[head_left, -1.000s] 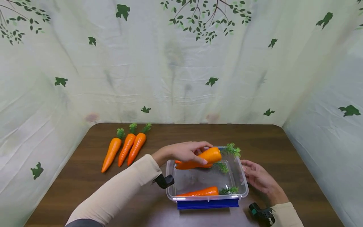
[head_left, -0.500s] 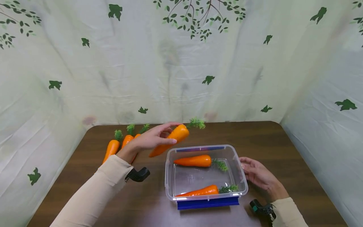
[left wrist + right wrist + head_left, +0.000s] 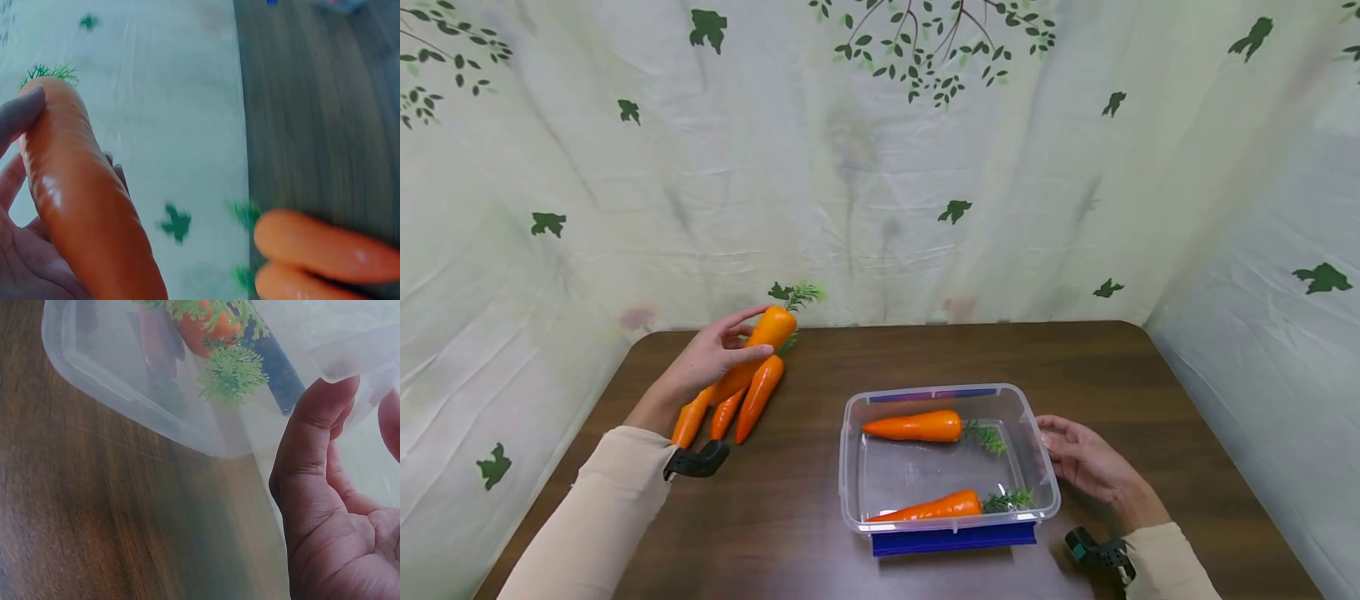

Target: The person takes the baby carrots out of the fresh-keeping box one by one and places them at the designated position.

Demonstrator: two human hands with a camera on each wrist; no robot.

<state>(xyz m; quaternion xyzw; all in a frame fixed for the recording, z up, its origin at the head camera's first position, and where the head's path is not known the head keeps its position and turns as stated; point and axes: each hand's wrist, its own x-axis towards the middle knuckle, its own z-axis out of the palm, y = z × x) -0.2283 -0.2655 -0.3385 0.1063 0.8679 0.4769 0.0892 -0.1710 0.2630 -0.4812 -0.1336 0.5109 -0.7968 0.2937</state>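
My left hand grips an orange carrot with a green leafy top, over three carrots at the table's left. In the left wrist view the held carrot runs diagonally, thumb near its leafy end. A clear plastic container stands right of centre, with one carrot along its far side and another carrot along its near side. At its right edge, my right hand holds the container by a clear side flap; the fingertips are partly hidden behind the plastic.
Blue latches show on the container's near and far sides. The brown wooden table is enclosed by pale fabric walls with leaf prints, close behind its far edge.
My left hand has lifted the carrot out of the container and carried it left, over the three carrots on the table. My right hand has stayed at the container's right side.
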